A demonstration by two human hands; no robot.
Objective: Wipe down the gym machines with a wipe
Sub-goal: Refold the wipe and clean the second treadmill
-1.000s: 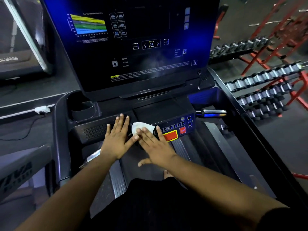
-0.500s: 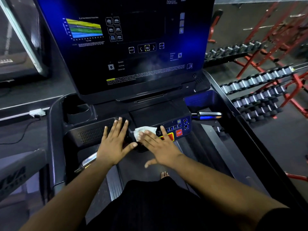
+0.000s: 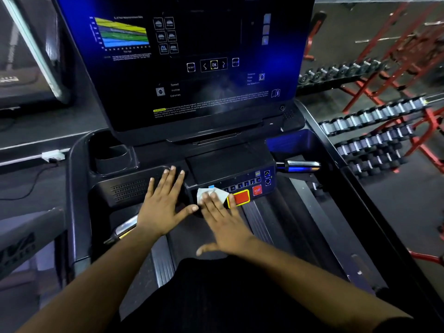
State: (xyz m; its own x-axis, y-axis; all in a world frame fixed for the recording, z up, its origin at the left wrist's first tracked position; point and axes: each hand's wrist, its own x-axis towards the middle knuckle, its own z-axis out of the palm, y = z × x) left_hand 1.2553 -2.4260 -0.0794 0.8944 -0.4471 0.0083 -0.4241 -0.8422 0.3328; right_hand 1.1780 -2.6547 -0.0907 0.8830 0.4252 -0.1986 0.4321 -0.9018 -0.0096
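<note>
Right hand point(image 3: 225, 227), grip flat and spread, presses a white wipe point(image 3: 211, 193) beside the red "STOP" button point(image 3: 257, 190); left hand point(image 3: 163, 200) lies splayed flat; screen point(image 3: 192, 63) reads "OK", "Speed", "Incline", "Calories".

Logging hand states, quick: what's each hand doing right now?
Left hand: open, flat on the treadmill console, holding nothing.
Right hand: open, fingers pressing the white wipe against the button panel.

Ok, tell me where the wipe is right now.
The wipe lies mid-frame on the treadmill's button panel, pressed under the right hand's fingertips, just left of the red-and-yellow button.
</note>
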